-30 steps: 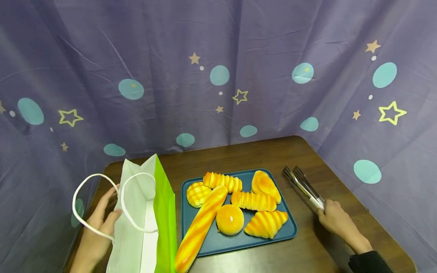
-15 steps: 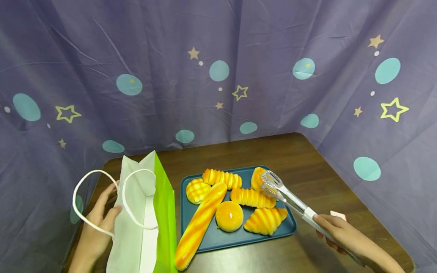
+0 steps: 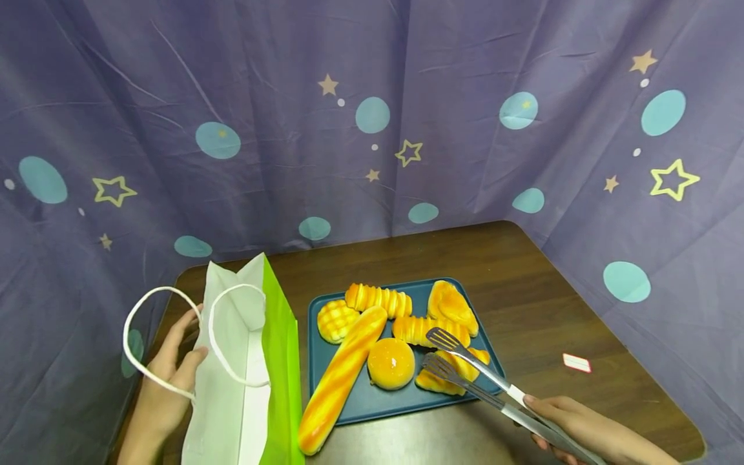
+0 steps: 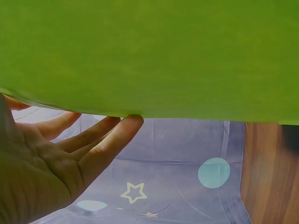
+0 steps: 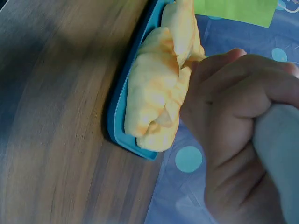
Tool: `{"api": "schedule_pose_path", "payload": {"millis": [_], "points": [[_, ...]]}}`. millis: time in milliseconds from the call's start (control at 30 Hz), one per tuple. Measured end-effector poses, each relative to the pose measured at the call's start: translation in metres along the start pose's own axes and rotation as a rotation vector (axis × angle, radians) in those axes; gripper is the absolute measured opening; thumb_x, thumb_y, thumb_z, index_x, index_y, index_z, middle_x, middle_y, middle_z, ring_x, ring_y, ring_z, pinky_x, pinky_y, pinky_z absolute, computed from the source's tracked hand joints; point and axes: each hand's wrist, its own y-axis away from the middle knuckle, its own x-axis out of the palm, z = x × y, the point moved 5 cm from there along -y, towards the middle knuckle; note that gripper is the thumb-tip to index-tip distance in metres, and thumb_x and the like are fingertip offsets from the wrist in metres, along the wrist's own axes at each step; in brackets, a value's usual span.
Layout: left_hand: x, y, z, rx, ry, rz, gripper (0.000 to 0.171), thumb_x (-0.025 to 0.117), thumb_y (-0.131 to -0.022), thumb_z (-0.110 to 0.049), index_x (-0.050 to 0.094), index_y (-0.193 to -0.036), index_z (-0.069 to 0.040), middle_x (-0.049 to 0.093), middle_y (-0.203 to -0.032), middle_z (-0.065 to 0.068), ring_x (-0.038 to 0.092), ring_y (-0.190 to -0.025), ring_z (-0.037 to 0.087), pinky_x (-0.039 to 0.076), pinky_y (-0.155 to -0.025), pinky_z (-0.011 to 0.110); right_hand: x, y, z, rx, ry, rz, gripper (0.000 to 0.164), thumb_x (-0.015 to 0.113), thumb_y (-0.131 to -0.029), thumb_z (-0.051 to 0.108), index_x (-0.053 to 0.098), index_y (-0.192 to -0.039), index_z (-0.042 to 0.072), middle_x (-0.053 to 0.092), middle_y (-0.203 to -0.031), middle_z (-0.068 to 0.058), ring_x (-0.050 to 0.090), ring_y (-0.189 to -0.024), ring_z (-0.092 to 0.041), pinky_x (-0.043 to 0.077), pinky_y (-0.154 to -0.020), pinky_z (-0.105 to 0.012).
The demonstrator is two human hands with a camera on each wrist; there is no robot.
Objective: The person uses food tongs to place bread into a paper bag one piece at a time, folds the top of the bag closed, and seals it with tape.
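Observation:
My right hand (image 3: 575,423) grips metal tongs (image 3: 511,394) by the handles. The tongs' spread slotted tips are over the croissant-shaped bread (image 3: 433,382), partly covering it, with the round bun (image 3: 391,364) just to their left. In the right wrist view, curled fingers show beside the breads, and the tongs are out of sight. On the left, my left hand (image 3: 165,381) touches the side of a green paper bag (image 3: 281,374) with white rope handles. Its fingers look fairly straight against the green wall in the left wrist view. The bag stands upright with its mouth open.
A blue tray (image 3: 372,407) holds several breads, including a baguette (image 3: 343,381) that overhangs its front left edge. A small white red-edged label (image 3: 577,362) lies on the wooden table (image 3: 540,310) at right. A purple curtain (image 3: 290,129) hangs behind.
My right hand has lifted the tongs from the table's right side and swung them left over the tray, where their tips have spread and come lower. My left hand stays at the bag.

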Motion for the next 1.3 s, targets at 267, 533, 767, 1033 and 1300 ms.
{"api": "schedule_pose_path", "payload": {"millis": [267, 533, 767, 1033, 1300], "points": [[0.001, -0.001, 0.003, -0.007, 0.002, -0.002, 0.062, 0.048, -0.098, 0.012, 0.041, -0.157, -0.003, 0.047, -0.135, -0.026, 0.042, -0.124, -0.006, 0.033, -0.096, 0.005, -0.001, -0.005, 0.005, 0.111, 0.018, -0.082, 0.063, 0.028, -0.115, 0.036, 0.06, -0.098, -0.016, 0.059, -0.068, 0.002, 0.051, -0.051, -0.003, 0.043, -0.047, -0.018], [-0.001, -0.001, 0.005, -0.026, -0.02, -0.006, 0.06, 0.049, -0.098, 0.01, 0.042, -0.157, -0.003, 0.046, -0.135, -0.029, 0.042, -0.123, -0.011, 0.032, -0.095, 0.004, -0.004, -0.017, 0.006, 0.134, -0.066, -0.099, 0.05, 0.033, -0.113, 0.039, 0.064, -0.11, 0.0, 0.065, -0.079, -0.001, 0.054, -0.054, -0.003, 0.048, -0.045, -0.019], [-0.002, 0.0, 0.008, -0.064, -0.047, 0.011, 0.06, 0.05, -0.1, 0.006, 0.04, -0.158, -0.005, 0.043, -0.135, -0.029, 0.039, -0.123, -0.013, 0.03, -0.094, 0.002, -0.001, -0.029, 0.006, 0.121, -0.062, -0.114, 0.049, 0.034, -0.113, 0.039, 0.064, -0.108, 0.0, 0.066, -0.081, -0.002, 0.056, -0.055, -0.003, 0.049, -0.045, -0.019], [0.0, 0.001, 0.009, -0.037, -0.018, -0.003, 0.059, 0.049, -0.099, 0.01, 0.042, -0.157, -0.002, 0.045, -0.135, -0.03, 0.041, -0.122, -0.012, 0.031, -0.095, 0.003, -0.007, -0.029, 0.007, 0.099, -0.038, -0.118, 0.051, 0.032, -0.114, 0.035, 0.069, -0.11, 0.0, 0.066, -0.081, 0.001, 0.055, -0.056, -0.003, 0.047, -0.046, -0.018], [0.0, 0.001, 0.01, -0.041, -0.029, -0.012, 0.06, 0.05, -0.099, 0.009, 0.042, -0.157, -0.003, 0.044, -0.136, -0.031, 0.04, -0.122, -0.014, 0.031, -0.094, 0.003, -0.009, -0.032, -0.004, 0.104, -0.074, -0.129, 0.048, 0.036, -0.113, 0.034, 0.071, -0.108, 0.002, 0.067, -0.079, 0.004, 0.055, -0.058, -0.001, 0.045, -0.047, -0.015]]}}
